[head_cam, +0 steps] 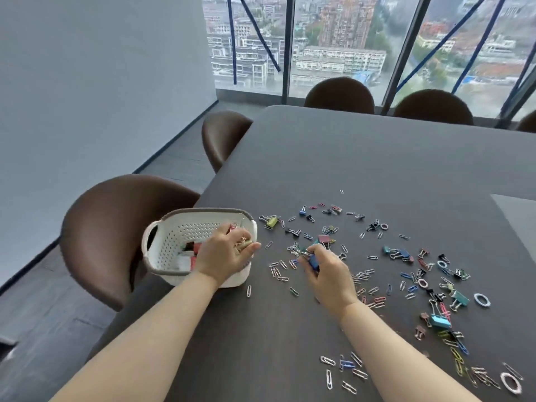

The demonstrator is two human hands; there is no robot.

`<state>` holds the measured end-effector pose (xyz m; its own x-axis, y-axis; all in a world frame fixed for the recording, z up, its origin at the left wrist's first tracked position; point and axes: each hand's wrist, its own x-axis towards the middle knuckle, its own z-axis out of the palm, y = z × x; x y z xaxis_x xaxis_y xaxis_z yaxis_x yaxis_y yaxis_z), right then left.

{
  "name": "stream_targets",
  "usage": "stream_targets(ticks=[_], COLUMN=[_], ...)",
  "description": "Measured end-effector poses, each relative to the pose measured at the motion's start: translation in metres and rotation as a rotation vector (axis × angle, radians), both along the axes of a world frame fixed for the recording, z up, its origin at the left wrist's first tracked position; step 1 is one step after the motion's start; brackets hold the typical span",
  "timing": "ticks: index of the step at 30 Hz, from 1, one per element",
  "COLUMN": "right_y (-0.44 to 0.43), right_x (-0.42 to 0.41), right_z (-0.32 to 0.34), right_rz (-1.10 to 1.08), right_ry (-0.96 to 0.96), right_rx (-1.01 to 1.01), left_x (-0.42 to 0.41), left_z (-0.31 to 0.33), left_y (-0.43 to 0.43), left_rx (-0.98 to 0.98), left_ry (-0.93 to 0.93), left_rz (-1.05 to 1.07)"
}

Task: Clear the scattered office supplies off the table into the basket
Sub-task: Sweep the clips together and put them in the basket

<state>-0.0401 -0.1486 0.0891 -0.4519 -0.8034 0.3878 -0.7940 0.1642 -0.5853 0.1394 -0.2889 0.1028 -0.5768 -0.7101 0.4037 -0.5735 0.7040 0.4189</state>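
Observation:
A white perforated basket (pixel 174 236) with a grey rim stands at the table's left edge and holds several clips. My left hand (pixel 224 255) hovers over the basket's right side, fingers curled round a few gold-coloured clips (pixel 243 244). My right hand (pixel 326 274) is on the table just right of the basket and grips a blue binder clip (pixel 313 261). Several paper clips, coloured binder clips (pixel 324 238) and rubber bands (pixel 482 300) lie scattered over the dark table (pixel 377 158) to the right of my hands.
Brown chairs (pixel 116 227) stand along the table's left side, and more chairs (pixel 339 95) at its far edge before the windows. A grey mat (pixel 519 216) lies at the table's right. More paper clips (pixel 345 369) lie near the front edge.

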Motion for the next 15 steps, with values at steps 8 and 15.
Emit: stream_targets(ticks=[8, 15], right_y=[-0.074, -0.111], right_x=[0.059, 0.103], right_z=[0.010, 0.007], right_rz=[0.024, 0.044], right_ry=[0.017, 0.074], right_rx=[-0.027, -0.052], left_x=[0.061, 0.083], left_z=[-0.010, -0.022], left_y=[-0.078, -0.105], left_rx=[0.250, 0.114], left_ry=[-0.456, -0.402], left_rz=[-0.130, -0.221])
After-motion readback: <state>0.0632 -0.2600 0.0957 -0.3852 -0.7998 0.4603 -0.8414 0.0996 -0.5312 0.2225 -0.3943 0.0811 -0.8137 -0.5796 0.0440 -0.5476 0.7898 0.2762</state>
